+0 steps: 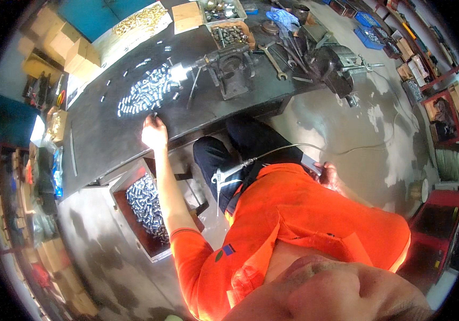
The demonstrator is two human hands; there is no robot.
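My left hand (155, 132) is at the near edge of the dark workbench (101, 144), fingers pinched together; a small dark bit shows at their tips, too small to name. Just beyond it lies a spread pile of short shiny metal cylinders (146, 91). Down by my right hip, my right hand (333, 178) is closed around a flat, pale grey thing (310, 163), partly hidden by my orange shirt. An air blow gun (227, 175) with a thin hose rests against my dark trousers, touched by neither hand.
Below the bench to the left, an open drawer (146, 208) holds many similar metal cylinders. A black fixture (230, 69), a wrench (275, 61) and a bench vise (342, 67) line the bench toward the right. Brass parts (138, 20) lie on paper behind. The hose crosses the floor.
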